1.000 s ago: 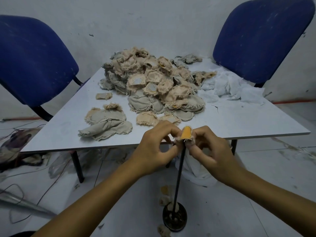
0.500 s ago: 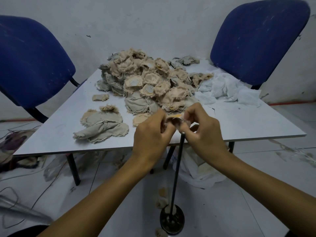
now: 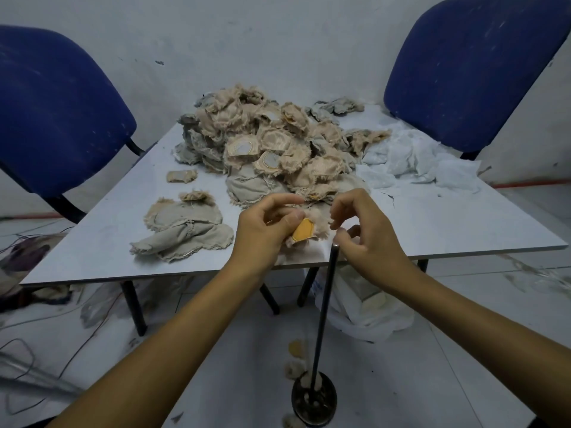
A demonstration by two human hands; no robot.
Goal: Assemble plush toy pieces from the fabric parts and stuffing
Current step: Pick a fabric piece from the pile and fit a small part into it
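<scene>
On the table, toward its left near edge, lie a few flat grey fabric pieces; behind them, toward the far edge, sits the big pile of fabric parts, with white stuffing at the far right corner. Over the near edge, your left hand pinches a small orange-faced plush piece between thumb and curled fingers. Just right of it your right hand hovers with fingers loosely curled and narrow; I cannot tell whether its fingertips touch the fluffy edge or hold nothing. Directly below that hand stands a thin metal rod on a round base on the floor.

The piece seems to be clear of the rod tip. If your left pinch slackens, it may drop to the floor among the scraps there. Bring your right hand down carelessly and the rod tip could jab your fingers or tip the stand.
</scene>
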